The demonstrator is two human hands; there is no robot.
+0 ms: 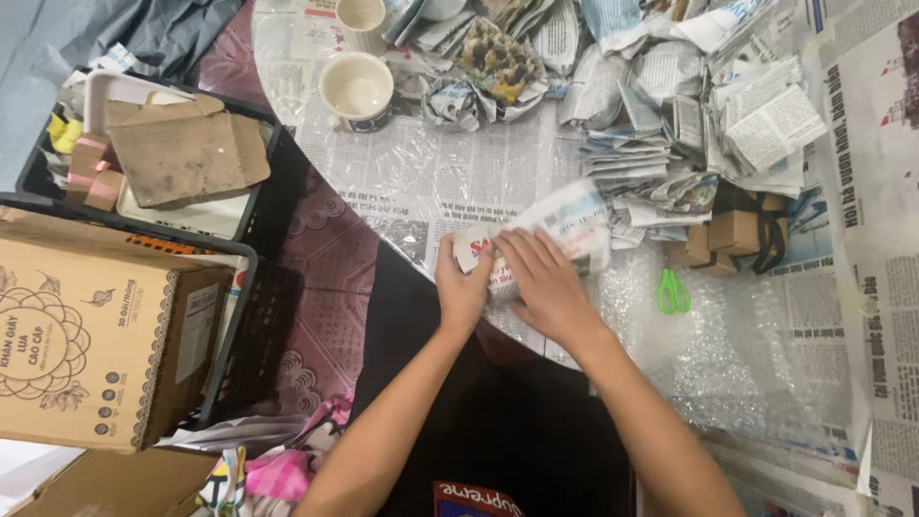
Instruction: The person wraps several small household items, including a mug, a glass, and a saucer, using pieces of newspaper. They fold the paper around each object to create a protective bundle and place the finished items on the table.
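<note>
Both my hands press on a bundle wrapped in newspaper [560, 222] at the near edge of the round table [402, 182]. My left hand [461, 282] grips the bundle's left end, fingers curled over the paper. Flat on top of the bundle lies my right hand [544, 283], fingers spread, holding the paper down. What is inside the wrapping is hidden.
Two cream cups [356, 88] stand at the table's far side beside crumpled newspaper bundles [498, 62] and folded paper stacks [756, 124]. Green scissors [673, 292] lie on bubble wrap [737, 354] to the right. Small brown boxes [732, 235] sit behind them. A black crate [244, 316] and cardboard box [91, 335] are left.
</note>
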